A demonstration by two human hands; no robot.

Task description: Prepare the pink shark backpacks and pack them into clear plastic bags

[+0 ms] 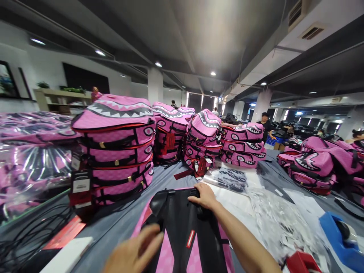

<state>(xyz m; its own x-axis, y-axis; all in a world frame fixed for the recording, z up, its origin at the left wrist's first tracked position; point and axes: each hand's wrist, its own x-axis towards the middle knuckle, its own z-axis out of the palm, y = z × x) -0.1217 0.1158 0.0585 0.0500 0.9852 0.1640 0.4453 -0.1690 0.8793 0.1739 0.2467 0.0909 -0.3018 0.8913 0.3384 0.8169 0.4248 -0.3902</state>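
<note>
A pink backpack (196,261) lies back side up on the grey table (119,223) in front of me, its black back panel and straps facing up. My right hand (205,197) reaches forward and grips the black top handle at the backpack's far end. My left hand (136,252) hovers blurred at the near left, fingers spread, close to the black left shoulder strap; whether it touches is unclear.
Stacks of pink shark-mouth backpacks (116,148) stand at the far left and middle (203,138). Clear plastic bags (273,220) lie at the right. A blue tape dispenser (341,239) sits near right, a red object (301,262) beside it. Bagged backpacks (31,159) pile at left. A person (265,127) stands behind.
</note>
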